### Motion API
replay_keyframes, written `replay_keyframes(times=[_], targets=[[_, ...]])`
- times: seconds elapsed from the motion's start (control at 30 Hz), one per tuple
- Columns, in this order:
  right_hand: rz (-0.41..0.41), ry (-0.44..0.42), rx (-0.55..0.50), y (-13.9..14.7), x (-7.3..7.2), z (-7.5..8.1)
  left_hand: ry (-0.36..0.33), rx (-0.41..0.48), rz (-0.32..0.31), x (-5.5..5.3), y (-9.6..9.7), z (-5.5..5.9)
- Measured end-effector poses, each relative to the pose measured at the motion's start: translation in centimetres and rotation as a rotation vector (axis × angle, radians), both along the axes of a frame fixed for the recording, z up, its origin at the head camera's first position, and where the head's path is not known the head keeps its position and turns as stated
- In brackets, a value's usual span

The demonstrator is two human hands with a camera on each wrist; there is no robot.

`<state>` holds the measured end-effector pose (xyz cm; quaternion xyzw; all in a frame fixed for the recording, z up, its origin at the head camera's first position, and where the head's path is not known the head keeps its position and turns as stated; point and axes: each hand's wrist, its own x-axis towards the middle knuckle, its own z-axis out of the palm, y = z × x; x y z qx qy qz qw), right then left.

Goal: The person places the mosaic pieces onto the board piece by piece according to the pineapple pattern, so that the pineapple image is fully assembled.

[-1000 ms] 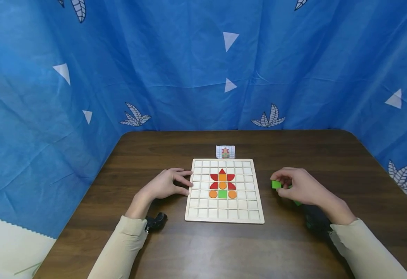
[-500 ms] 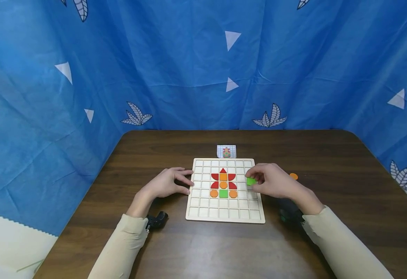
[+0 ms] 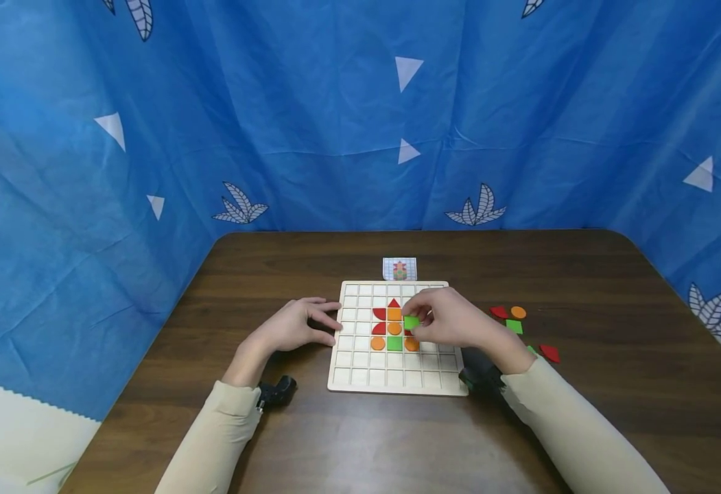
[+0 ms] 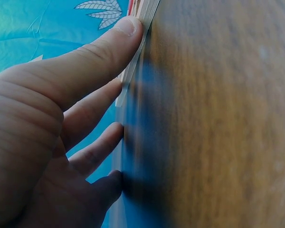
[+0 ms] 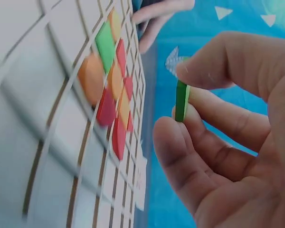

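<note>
My right hand (image 3: pixel 453 319) pinches a green square tile (image 5: pixel 181 102) between thumb and fingers, held over the right part of the pattern on a white gridded board (image 3: pixel 360 377). In the right wrist view the tile stands edge-on, apart from the grid. On the board lie a red triangle (image 3: pixel 394 302), an orange square (image 3: pixel 394 314), several orange discs (image 3: pixel 378 343), another green square (image 3: pixel 394 343) and curved red pieces (image 3: pixel 380 314). Some red ones on the right are hidden by my right hand. My left hand (image 3: pixel 292 326) rests extended fingertips at the board's left edge.
Behind the board lies a small card (image 3: pixel 400 269) printed with a coloured grid pattern. Right of it, loose on the brown table (image 3: pixel 409 439), are red pieces (image 3: pixel 549 353), an orange disc (image 3: pixel 518 312) and green tiles (image 3: pixel 514 326). A blue curtain (image 3: pixel 335 103) hangs behind.
My right hand has carried the green tile leftward from the table's right side to over the board, uncovering the loose pieces there. My left hand stays at the board's edge.
</note>
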<state>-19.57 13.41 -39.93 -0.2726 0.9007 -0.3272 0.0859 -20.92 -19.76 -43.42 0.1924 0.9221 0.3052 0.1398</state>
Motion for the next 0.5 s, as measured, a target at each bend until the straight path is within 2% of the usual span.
replay_keyframes(times=[0.23, 0.5], targets=[[0.046, -0.001, -0.022, -2.6, 0.7, -0.3, 0.0, -0.01, -0.006, -0.1, 0.1, -0.1], [0.107, -0.004, 0.018, -4.6, 1.7, -1.5, 0.033, -0.025, -0.024, -0.2, -0.1, -0.1]])
